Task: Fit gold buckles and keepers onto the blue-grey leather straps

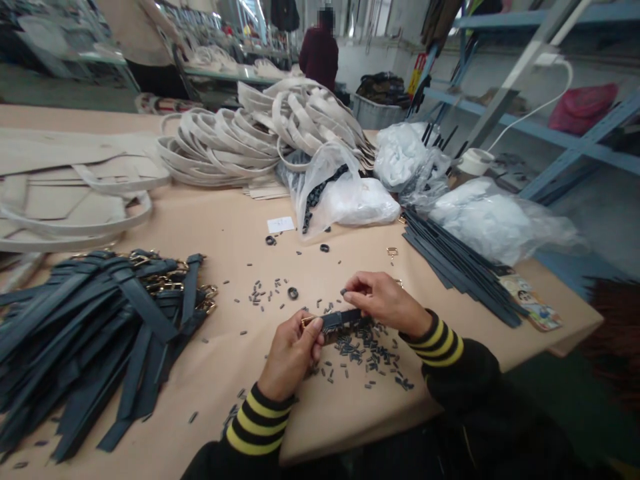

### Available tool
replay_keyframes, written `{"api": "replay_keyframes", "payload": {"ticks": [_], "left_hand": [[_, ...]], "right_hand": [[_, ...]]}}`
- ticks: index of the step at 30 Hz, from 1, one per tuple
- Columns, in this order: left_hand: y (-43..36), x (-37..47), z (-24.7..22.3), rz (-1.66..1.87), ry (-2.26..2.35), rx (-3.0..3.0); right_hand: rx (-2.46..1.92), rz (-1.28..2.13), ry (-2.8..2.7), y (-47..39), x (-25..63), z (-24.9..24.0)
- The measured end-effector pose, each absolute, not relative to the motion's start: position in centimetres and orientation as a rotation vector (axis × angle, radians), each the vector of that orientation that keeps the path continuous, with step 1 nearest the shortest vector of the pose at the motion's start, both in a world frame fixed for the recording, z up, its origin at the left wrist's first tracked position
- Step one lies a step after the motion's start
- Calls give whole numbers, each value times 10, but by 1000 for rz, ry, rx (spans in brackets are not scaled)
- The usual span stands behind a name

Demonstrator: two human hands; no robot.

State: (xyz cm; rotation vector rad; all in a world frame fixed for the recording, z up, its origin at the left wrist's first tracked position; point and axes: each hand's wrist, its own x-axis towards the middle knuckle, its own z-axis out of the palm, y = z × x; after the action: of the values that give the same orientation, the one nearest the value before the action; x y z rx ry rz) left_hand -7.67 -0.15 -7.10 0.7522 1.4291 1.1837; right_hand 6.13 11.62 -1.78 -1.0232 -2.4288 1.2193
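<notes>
My left hand (295, 350) is closed, thumb on top, around the gold-buckle end of a dark leather strap (337, 319). A gold metal buckle (306, 321) shows beside the thumb. My right hand (383, 300) is closed at the strap's other end, which disappears beneath its fingers. Its thumb and forefinger pinch a small dark piece, too small to name. Under and around the strap, many small dark loops (373, 350) lie scattered on the tan table (240, 230). A dark ring-shaped roll (293, 293) rests behind my left hand.
Dark straps with gold hardware (120, 320) are piled at left, flat dark strips (455, 260) at right. Pale handles (225, 143) and plastic bags (365, 200) stand behind. A gold buckle (392, 252) lies near the strips. Blue shelving (555, 133) borders the right; people are in the background.
</notes>
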Motion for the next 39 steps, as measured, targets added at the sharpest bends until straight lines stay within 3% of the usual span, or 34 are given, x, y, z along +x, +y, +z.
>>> {"api": "replay_keyframes", "payload": {"ticks": [2,5,10,27,39], "left_hand": [[-4,-71,-67,1225,1409,761],[-11,-56,-59,1292,1378,826],[-28,-28,-46,1309,1407,894],[-49,15,-34,1174,1711,1408],[-58,32,-42,1336,1665,1240]], "right_hand": [[-1003,1614,-2095,94,82,-17],[-1052,1806,-1734,65,102,-26],[-1121,1826,-1475,45,115,-35],[-1072,1502,-1709,16,159,-31],[-885,1827,-1514,13,158,-28]]}}
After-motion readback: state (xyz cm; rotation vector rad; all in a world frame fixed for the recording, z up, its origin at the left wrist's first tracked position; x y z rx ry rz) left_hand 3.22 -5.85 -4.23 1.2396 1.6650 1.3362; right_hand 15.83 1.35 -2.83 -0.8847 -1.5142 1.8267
